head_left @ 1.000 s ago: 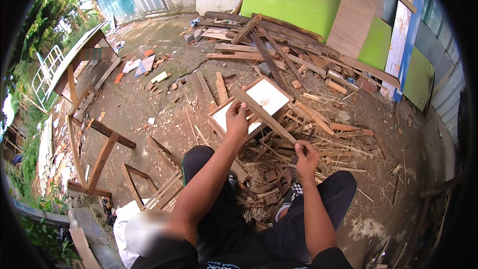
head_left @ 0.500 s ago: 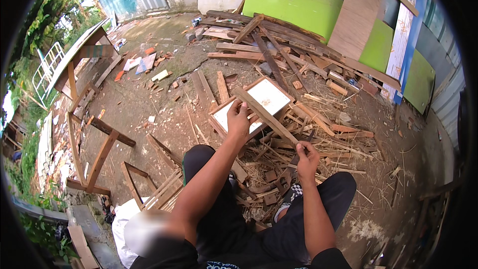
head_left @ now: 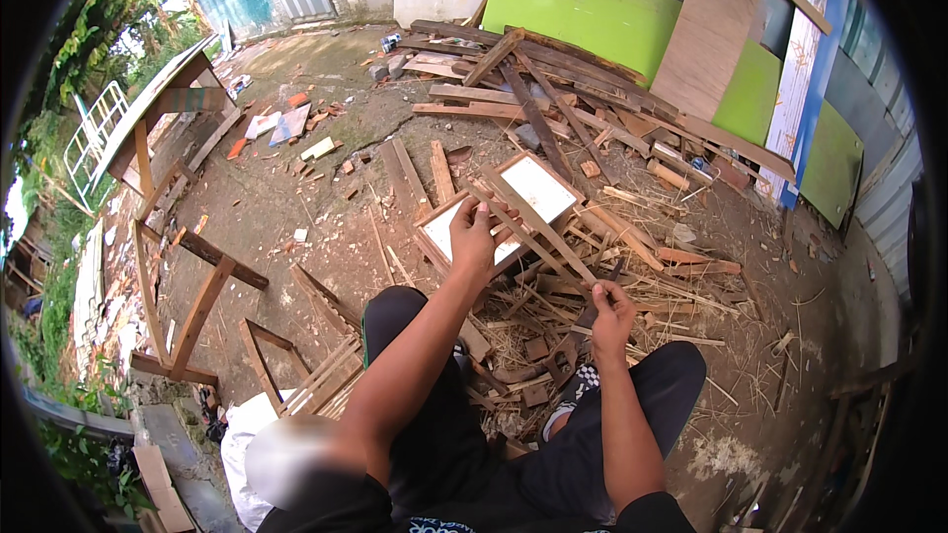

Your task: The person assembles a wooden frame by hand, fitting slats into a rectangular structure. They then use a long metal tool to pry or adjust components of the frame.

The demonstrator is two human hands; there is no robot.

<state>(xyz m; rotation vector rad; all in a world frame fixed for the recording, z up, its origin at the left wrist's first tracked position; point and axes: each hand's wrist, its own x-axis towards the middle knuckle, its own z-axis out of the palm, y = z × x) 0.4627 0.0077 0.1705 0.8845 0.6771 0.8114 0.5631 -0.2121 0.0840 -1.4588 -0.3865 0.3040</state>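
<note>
My left hand (head_left: 475,234) and my right hand (head_left: 611,315) hold thin wooden strips (head_left: 543,221) slantwise between them. Two strips show side by side, spread apart near the left hand and meeting at the right hand. The left hand grips the far end with its thumb and fingers, some fingers stretched past the wood. At the near end, the right hand pinches the strips between thumb and fingertips. Beneath them stands a small wooden-framed piece with a white top (head_left: 541,186), partly covered by the strips and left hand.
Wood scraps and splinters (head_left: 553,336) lie between my feet. A pile of old planks (head_left: 528,89) sits ahead, near green panels (head_left: 583,15) leaning on the wall. To the left are a broken wooden frame (head_left: 202,316), bundled strips (head_left: 326,380) and brick rubble (head_left: 291,123).
The wood between my hands, which looked like one strip, now shows as two with a gap between them. Both hands stay in nearly the same place.
</note>
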